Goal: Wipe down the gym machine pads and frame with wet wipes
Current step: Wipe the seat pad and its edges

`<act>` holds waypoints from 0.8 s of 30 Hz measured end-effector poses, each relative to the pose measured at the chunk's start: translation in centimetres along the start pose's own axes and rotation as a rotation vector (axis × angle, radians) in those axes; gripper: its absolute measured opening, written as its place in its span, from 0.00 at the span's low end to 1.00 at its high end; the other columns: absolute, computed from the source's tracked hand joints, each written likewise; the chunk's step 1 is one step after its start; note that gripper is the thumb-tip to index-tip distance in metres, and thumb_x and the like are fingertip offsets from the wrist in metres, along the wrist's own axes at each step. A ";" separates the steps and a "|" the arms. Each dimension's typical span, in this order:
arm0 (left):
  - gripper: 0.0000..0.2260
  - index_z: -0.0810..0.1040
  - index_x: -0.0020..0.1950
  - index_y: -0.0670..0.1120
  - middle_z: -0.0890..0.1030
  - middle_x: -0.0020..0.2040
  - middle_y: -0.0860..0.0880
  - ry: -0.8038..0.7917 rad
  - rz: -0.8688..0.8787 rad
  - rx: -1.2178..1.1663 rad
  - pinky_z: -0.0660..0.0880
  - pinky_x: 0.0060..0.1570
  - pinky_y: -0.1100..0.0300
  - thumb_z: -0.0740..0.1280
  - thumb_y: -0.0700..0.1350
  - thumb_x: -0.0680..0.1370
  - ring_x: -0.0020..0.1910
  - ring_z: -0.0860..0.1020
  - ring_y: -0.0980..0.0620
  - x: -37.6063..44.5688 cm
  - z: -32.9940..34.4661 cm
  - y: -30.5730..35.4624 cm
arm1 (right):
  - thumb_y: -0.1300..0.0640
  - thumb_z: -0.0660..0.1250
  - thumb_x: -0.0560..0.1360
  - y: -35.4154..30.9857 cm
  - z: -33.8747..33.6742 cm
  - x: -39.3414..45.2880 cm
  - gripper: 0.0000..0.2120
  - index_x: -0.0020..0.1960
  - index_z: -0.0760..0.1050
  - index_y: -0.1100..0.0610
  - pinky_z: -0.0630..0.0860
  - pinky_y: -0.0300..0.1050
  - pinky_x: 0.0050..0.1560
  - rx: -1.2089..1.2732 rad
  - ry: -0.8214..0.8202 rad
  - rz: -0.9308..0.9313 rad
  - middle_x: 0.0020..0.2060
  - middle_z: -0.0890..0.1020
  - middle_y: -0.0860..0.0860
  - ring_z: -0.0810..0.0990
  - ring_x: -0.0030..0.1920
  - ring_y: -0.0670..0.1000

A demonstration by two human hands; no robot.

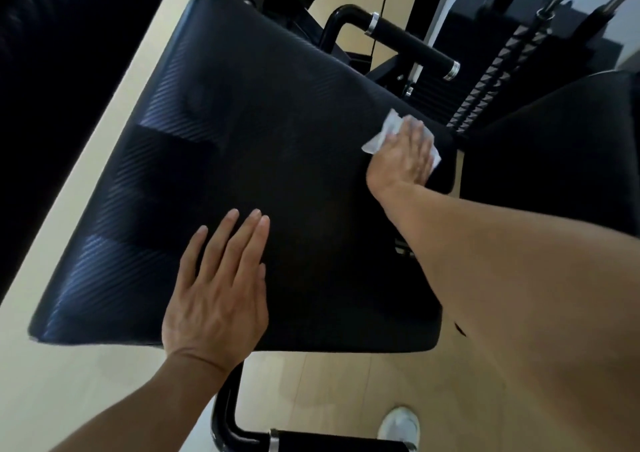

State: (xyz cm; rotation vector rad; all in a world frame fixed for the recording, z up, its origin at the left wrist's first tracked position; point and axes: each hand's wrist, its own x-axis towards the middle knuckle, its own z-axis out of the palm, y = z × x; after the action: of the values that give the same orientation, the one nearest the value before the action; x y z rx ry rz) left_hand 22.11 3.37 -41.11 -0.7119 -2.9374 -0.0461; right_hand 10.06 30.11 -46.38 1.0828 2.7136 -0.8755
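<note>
A large black textured seat pad of the gym machine fills the middle of the view. My right hand presses a white wet wipe flat against the pad's far right edge, with the wipe sticking out past my fingers. My left hand rests flat on the near part of the pad, fingers together and stretched out, holding nothing. Black frame tubing curves down below the pad's front edge.
A black handle with chrome rings sits behind the pad. A second black pad is to the right, with the weight stack, chain and rods behind it. My white shoe stands on the light wooden floor. Another handle lies at the bottom.
</note>
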 end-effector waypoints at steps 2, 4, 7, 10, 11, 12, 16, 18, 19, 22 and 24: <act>0.24 0.65 0.78 0.43 0.68 0.77 0.46 -0.010 0.012 0.011 0.60 0.75 0.41 0.57 0.47 0.82 0.78 0.63 0.45 0.0 0.0 0.0 | 0.51 0.42 0.87 2.4 -0.8 1.5 0.25 0.83 0.48 0.55 0.45 0.50 0.81 0.000 0.059 0.154 0.83 0.51 0.50 0.48 0.82 0.52; 0.22 0.70 0.76 0.43 0.71 0.75 0.46 -0.015 0.030 0.023 0.62 0.74 0.41 0.56 0.49 0.82 0.78 0.64 0.45 0.1 0.1 0.0 | 0.53 0.46 0.87 4.0 -1.8 2.7 0.24 0.82 0.53 0.56 0.53 0.50 0.80 0.136 0.093 0.327 0.82 0.57 0.52 0.57 0.81 0.54; 0.21 0.74 0.73 0.44 0.72 0.74 0.47 -0.002 0.042 0.025 0.64 0.73 0.41 0.55 0.50 0.82 0.77 0.66 0.45 0.0 0.2 0.0 | 0.55 0.47 0.87 2.8 -1.8 2.6 0.24 0.82 0.54 0.59 0.55 0.49 0.80 0.128 0.148 0.348 0.81 0.58 0.52 0.58 0.80 0.53; 0.21 0.76 0.72 0.44 0.73 0.74 0.48 0.000 0.057 0.034 0.64 0.73 0.41 0.57 0.49 0.82 0.76 0.67 0.46 0.1 0.3 0.0 | 0.54 0.47 0.87 -1.4 -0.4 -0.1 0.24 0.82 0.53 0.57 0.48 0.47 0.81 0.009 0.107 -0.089 0.81 0.58 0.53 0.54 0.81 0.51; 0.21 0.76 0.71 0.45 0.73 0.74 0.48 -0.001 0.057 0.032 0.64 0.73 0.41 0.57 0.49 0.81 0.76 0.67 0.46 0.1 0.3 0.0 | 0.53 0.46 0.87 -2.3 0.3 -1.4 0.25 0.83 0.51 0.55 0.45 0.47 0.82 -0.026 0.040 -0.326 0.82 0.55 0.51 0.50 0.82 0.50; 0.21 0.76 0.71 0.45 0.73 0.74 0.48 0.001 0.056 0.030 0.64 0.73 0.41 0.58 0.49 0.81 0.76 0.67 0.46 0.1 0.3 0.0 | 0.52 0.45 0.87 -2.7 0.6 -2.9 0.25 0.83 0.49 0.52 0.41 0.46 0.82 -0.036 -0.050 -0.540 0.83 0.51 0.48 0.46 0.82 0.47; 0.20 0.77 0.70 0.44 0.73 0.74 0.47 0.008 0.055 0.030 0.63 0.73 0.41 0.59 0.49 0.80 0.76 0.67 0.45 0.0 0.4 0.1 | 0.55 0.50 0.86 -0.5 -0.9 2.0 0.25 0.83 0.53 0.53 0.49 0.52 0.82 -0.124 -0.012 -0.512 0.82 0.57 0.51 0.52 0.82 0.52; 0.20 0.77 0.70 0.44 0.73 0.74 0.47 0.008 0.062 0.029 0.62 0.74 0.41 0.59 0.49 0.80 0.76 0.67 0.44 0.0 0.4 0.0 | 0.56 0.49 0.86 0.6 -2.0 5.8 0.25 0.82 0.53 0.58 0.51 0.55 0.81 -0.167 -0.003 -0.170 0.81 0.57 0.56 0.54 0.81 0.56; 0.21 0.77 0.70 0.44 0.73 0.73 0.46 0.003 0.065 0.028 0.62 0.74 0.41 0.59 0.49 0.80 0.76 0.67 0.44 0.0 0.3 0.0 | 0.56 0.48 0.86 0.7 -2.2 6.5 0.25 0.82 0.52 0.57 0.50 0.56 0.81 -0.148 -0.026 -0.082 0.82 0.56 0.55 0.52 0.82 0.56; 0.21 0.77 0.69 0.44 0.74 0.73 0.46 -0.023 0.057 0.032 0.61 0.74 0.41 0.58 0.49 0.80 0.76 0.66 0.44 0.1 0.2 0.1 | 0.54 0.45 0.86 -1.4 -1.0 2.1 0.26 0.84 0.47 0.53 0.46 0.53 0.82 -0.040 -0.051 -0.239 0.83 0.50 0.50 0.45 0.83 0.52; 0.21 0.76 0.70 0.44 0.74 0.73 0.47 -0.042 0.042 0.022 0.60 0.75 0.42 0.58 0.49 0.80 0.76 0.66 0.44 0.2 -0.1 0.2 | 0.53 0.46 0.87 -1.6 0.2 -3.8 0.26 0.83 0.47 0.53 0.45 0.53 0.82 -0.037 -0.065 -0.461 0.83 0.48 0.50 0.44 0.83 0.50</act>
State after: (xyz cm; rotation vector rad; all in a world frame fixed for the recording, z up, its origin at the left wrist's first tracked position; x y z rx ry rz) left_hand 22.04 3.63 -40.97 -0.7808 -2.9559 0.0053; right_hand 11.84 26.75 -44.72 0.4099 2.9560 -0.8858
